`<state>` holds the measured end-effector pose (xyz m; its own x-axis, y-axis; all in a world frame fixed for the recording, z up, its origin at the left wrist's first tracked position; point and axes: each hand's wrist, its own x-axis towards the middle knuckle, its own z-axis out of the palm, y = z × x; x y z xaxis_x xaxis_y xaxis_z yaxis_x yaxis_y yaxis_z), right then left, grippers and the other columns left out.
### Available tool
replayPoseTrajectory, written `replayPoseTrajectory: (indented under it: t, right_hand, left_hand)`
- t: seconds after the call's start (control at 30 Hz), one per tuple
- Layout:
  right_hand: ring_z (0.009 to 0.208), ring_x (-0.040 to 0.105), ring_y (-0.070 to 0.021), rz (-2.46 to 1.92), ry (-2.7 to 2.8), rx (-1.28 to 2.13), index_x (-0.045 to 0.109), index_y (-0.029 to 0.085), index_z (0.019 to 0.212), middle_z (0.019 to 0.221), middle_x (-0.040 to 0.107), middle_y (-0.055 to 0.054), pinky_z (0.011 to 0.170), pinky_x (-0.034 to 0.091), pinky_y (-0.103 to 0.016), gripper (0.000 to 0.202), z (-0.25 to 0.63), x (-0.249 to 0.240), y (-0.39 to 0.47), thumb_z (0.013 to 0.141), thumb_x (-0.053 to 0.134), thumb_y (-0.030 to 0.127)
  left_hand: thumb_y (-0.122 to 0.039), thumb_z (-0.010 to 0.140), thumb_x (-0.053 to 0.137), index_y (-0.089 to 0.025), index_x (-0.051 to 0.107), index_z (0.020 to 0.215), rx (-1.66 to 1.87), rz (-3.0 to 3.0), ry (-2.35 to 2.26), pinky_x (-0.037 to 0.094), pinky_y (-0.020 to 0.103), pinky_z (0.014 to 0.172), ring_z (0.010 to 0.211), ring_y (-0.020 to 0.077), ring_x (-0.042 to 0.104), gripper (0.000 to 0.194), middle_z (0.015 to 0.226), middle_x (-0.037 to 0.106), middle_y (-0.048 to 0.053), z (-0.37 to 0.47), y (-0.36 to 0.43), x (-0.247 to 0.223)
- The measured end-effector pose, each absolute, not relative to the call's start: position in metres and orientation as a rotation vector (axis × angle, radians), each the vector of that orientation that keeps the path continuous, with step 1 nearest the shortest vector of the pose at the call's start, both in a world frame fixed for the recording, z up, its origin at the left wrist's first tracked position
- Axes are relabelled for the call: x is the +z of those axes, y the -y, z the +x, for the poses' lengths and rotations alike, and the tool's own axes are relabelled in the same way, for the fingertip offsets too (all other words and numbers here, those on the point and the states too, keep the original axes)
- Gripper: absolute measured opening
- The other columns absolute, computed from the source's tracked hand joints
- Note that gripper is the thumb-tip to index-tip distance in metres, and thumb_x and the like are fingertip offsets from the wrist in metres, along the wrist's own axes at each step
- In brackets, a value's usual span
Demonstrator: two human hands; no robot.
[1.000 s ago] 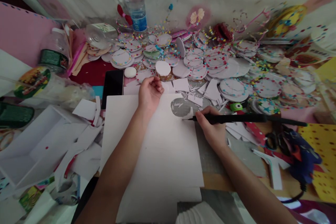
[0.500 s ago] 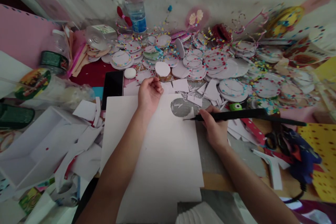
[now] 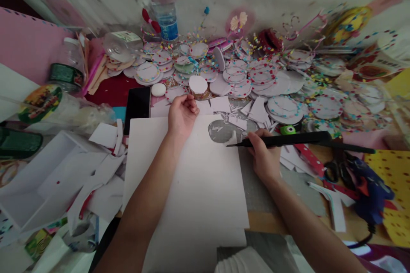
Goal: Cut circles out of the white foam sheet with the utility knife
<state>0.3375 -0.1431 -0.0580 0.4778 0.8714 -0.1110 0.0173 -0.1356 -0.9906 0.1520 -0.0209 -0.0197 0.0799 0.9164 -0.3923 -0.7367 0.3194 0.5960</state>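
A large white sheet (image 3: 198,187) lies in front of me, with a rounded cut-out (image 3: 221,131) at its upper right edge. My right hand (image 3: 264,153) grips a long black tool (image 3: 288,139), whose thin dark tip points left over the sheet just below the cut-out. On the sheet's upper edge rests my left hand (image 3: 183,115), palm turned up and fingers curled in. Whether those fingers hold anything is hidden. A white disc (image 3: 197,84) lies just beyond them.
Stacks of round white pieces with coloured beads (image 3: 235,74) line the back. A phone (image 3: 137,106) and white box (image 3: 48,179) are at left. Scissors (image 3: 336,171), a blue glue gun (image 3: 371,196) and a yellow dotted sheet (image 3: 392,179) lie at right.
My right hand and the black tool have shifted slightly to the right. My left hand and the white sheet have hardly moved.
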Motion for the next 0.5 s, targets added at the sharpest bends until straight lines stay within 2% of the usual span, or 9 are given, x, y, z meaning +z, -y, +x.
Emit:
replayPoseTrajectory:
  t: [0.2, 0.5]
  right_hand:
    - [0.053, 0.041, -0.0101, -1.585, 0.894, 0.825, 0.047, 0.02, 0.06, 0.055, 0.045, 0.005, 0.045, 0.028, -0.022, 0.04, 0.3375, -0.0589, 0.1452, 0.077, 0.069, 0.049]
    - [0.051, 0.036, -0.0097, -1.564, 0.977, 0.78, 0.048, 0.019, 0.058, 0.053, 0.044, 0.005, 0.046, 0.027, -0.023, 0.038, 0.3356, -0.0563, 0.1469, 0.08, 0.067, 0.045]
  left_hand:
    - [-0.019, 0.086, 0.05, -0.016, 0.055, 0.058, 1.267, 0.279, -0.807, 0.035, 0.018, 0.043, 0.041, 0.0066, 0.043, 0.029, 0.05, 0.047, -0.002, 0.1522, 0.0211, -0.0196]
    - [-0.016, 0.086, 0.045, -0.016, 0.056, 0.058, 1.263, 0.283, -0.809, 0.034, 0.018, 0.043, 0.041, 0.0063, 0.043, 0.03, 0.049, 0.047, -0.001, 0.1521, 0.0214, -0.0194]
